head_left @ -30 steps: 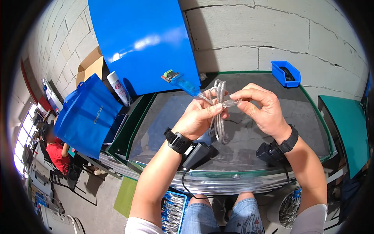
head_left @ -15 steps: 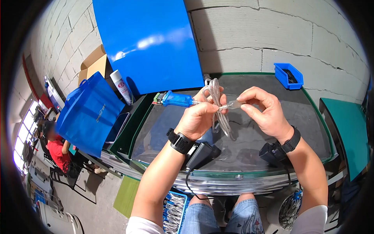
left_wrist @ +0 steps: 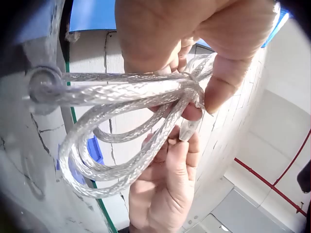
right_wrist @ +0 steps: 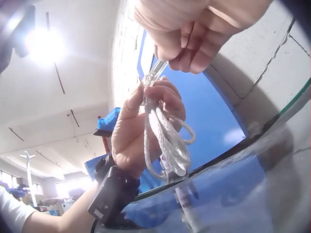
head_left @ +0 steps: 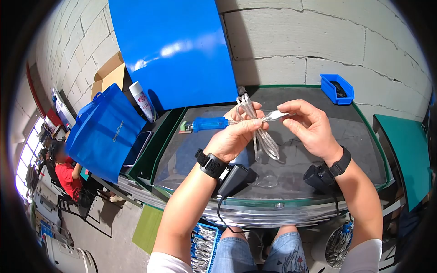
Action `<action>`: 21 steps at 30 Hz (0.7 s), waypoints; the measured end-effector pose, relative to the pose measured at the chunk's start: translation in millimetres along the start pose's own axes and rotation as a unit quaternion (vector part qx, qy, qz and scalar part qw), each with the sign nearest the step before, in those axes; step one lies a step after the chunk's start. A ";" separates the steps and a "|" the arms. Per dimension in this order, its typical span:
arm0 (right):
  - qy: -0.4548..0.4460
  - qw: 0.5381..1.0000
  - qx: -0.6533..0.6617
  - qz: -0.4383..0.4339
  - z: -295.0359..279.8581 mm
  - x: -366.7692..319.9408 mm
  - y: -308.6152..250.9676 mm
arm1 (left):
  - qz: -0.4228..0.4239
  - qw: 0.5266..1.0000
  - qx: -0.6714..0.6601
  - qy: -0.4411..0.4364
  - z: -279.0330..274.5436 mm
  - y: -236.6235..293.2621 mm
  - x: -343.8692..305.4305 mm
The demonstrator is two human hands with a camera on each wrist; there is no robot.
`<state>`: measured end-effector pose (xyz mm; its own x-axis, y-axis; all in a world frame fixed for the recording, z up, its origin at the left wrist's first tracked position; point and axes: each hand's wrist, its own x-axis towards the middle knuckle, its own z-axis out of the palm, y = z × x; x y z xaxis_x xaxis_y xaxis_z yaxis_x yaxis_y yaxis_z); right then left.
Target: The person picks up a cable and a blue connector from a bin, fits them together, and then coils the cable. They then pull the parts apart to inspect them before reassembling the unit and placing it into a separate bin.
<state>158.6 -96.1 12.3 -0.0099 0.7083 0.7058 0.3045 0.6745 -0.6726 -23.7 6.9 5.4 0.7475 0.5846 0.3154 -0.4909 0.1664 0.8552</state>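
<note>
A bundle of clear braided cable (head_left: 267, 144) hangs from the left hand (head_left: 233, 136), whose thumb and fingers pinch it near its middle. Out to the left of that hand points the cable's blue translucent connector (head_left: 209, 123), with a small green terminal block (head_left: 184, 127) at its tip. The right hand (head_left: 312, 129) pinches the clear plug (head_left: 275, 115) at the cable's other end between thumb and fingers. In the left wrist view the cable loops (left_wrist: 107, 170) spread below the left fingers; the right wrist view shows the plug (right_wrist: 156, 70) just above the left fingertips.
Beneath the hands is a dark tabletop (head_left: 314, 159) with a green edge. A blue bin (head_left: 337, 89) stands at its back right; a blue bag (head_left: 107, 132), a spray can (head_left: 142, 101) and a carton (head_left: 109, 73) stand left. Below are a crate of cables (head_left: 203, 248) and a seated person (head_left: 68, 175).
The blue connector has swung down to lie nearly level, pointing left. The cable loops have tilted, their lower end now further right. Both hands keep their pinch and have barely shifted.
</note>
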 end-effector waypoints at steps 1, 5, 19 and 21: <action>0.007 1.000 0.023 0.000 0.6 -0.1 -0.4 | 0.000 1.000 0.000 0.000 -0.6 0.3 -0.2; 0.022 0.995 0.100 0.018 2.3 -0.7 -1.4 | -0.050 0.996 -0.052 -0.054 -6.5 -0.5 0.3; -0.047 0.989 0.081 0.118 -9.4 0.0 -9.9 | -0.147 0.983 -0.038 -0.100 1.4 -1.8 -0.3; -0.052 0.988 0.080 0.122 -9.7 0.3 -9.9 | -0.141 0.984 -0.032 -0.101 2.2 -2.1 -0.1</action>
<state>164.8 -104.6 21.3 -0.0544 0.8661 0.4969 0.1551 0.4989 -0.8526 -21.7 4.7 4.5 0.9284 0.3401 0.1496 -0.2735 0.3528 0.8948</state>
